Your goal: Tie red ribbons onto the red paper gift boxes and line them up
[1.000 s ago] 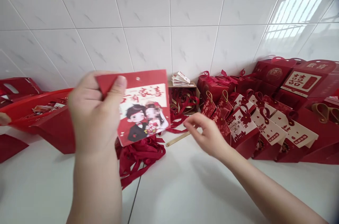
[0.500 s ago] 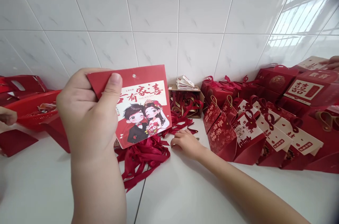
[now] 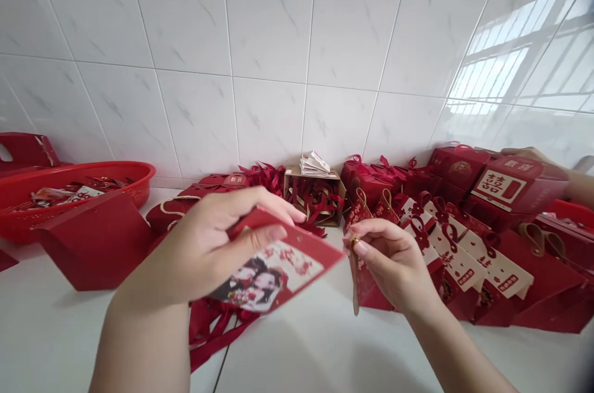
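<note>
Left hand (image 3: pixel 211 250) grips red printed cardboard box (image 3: pixel 304 266), likely to leave its hole (image 3: pixel 299 238) uncovered. Right hand (image 3: pixel 396 260), beside box, pinches flat tan strap (image 3: pixel 355 291) (stud (image 3: pixel 355 241) uppermost).

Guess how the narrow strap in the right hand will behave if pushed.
The narrow strap probably bends easily: a similar tan strap curls into a loop. It's likely light, since the right hand pinches it with fingertips. Its free lower end may swing, as it hangs unsupported.

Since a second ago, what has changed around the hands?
The right hand has lifted the tan strap off the white surface, pinching its studded end. The left hand has lowered and tilted the printed red piece, keeping its grip. The ribbon box stayed put.
</note>
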A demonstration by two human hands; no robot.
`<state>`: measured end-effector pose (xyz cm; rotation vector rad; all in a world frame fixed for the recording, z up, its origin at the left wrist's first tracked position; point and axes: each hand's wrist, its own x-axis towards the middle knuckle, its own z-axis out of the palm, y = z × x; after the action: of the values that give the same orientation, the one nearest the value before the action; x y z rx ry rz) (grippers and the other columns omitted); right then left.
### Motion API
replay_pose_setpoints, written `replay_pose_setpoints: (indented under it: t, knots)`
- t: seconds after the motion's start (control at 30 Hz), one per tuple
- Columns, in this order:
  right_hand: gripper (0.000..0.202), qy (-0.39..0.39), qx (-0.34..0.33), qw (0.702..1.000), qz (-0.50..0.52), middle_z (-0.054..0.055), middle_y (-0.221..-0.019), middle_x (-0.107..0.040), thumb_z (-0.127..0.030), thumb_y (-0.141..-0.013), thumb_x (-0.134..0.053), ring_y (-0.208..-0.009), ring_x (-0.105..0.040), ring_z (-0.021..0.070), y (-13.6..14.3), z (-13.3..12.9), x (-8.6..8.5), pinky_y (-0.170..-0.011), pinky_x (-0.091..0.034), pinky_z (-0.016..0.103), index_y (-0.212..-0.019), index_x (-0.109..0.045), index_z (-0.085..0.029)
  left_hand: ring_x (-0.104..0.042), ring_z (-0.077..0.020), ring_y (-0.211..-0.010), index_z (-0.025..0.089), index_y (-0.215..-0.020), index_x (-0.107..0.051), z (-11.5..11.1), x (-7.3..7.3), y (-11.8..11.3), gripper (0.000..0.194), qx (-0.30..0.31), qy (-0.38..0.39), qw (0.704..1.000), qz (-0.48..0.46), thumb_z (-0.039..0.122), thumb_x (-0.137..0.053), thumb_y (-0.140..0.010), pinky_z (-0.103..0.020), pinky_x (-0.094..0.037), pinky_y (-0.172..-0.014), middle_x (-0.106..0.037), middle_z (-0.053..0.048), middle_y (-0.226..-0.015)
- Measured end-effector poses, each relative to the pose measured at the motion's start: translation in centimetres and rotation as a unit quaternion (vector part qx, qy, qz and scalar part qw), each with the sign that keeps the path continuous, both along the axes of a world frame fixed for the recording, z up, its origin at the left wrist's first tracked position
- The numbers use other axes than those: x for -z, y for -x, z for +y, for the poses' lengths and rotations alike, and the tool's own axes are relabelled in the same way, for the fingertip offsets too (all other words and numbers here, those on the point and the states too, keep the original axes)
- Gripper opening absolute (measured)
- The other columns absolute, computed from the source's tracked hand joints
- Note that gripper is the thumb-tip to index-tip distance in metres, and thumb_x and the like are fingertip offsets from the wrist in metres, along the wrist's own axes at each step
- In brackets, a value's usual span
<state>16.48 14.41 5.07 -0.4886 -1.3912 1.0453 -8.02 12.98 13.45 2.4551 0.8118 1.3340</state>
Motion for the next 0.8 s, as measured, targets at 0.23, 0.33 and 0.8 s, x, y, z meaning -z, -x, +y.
replay_pose_setpoints:
  t: [0.23, 0.33, 0.8]
  knots:
    - [0.01, -0.003, -0.157, 0.982, 0.106, -0.005, -0.07, -0.068, -0.024, -0.079, -0.077, -0.053, -0.063, 0.0094, -0.6, -1.0, -0.8, -0.051, -0.052, 0.021, -0.078, -0.068, -0.028, -0.072, -0.0274, -0.097, 0.029, -0.097, -0.073, -1.4, 0.3, -3.6, 0.031, 0.224, 0.074, 0.967, 0.101, 0.004, -0.062, -0.082, -0.034, -0.061, -0.076, -0.072, -0.009, -0.115]
    - [0.009, 0.029, -0.215, 0.968, 0.129, -0.003, -0.071, -0.069, -0.023, -0.08, -0.076, -0.053, -0.062, 0.0088, -0.5, -1.3, -0.7, -0.05, -0.05, 0.02, -0.078, -0.067, -0.027, -0.069, -0.0246, -0.105, 0.025, -0.096, -0.07, -1.5, 0.7, -4.7, 0.026, 0.249, 0.07, 0.962, 0.085, 0.004, -0.059, -0.085, -0.031, -0.06, -0.081, -0.069, -0.009, -0.122]
    - [0.01, 0.008, -0.148, 0.966, 0.213, -0.004, -0.066, -0.065, -0.02, -0.072, -0.082, -0.055, -0.062, 0.0062, -0.8, -1.3, -0.7, -0.055, -0.052, 0.015, -0.074, -0.073, -0.024, -0.05, -0.0276, -0.13, 0.014, -0.09, -0.068, -1.4, 1.3, -6.3, 0.01, 0.231, 0.078, 0.958, 0.153, 0.009, -0.061, -0.087, -0.024, -0.056, -0.084, -0.05, -0.013, -0.142]
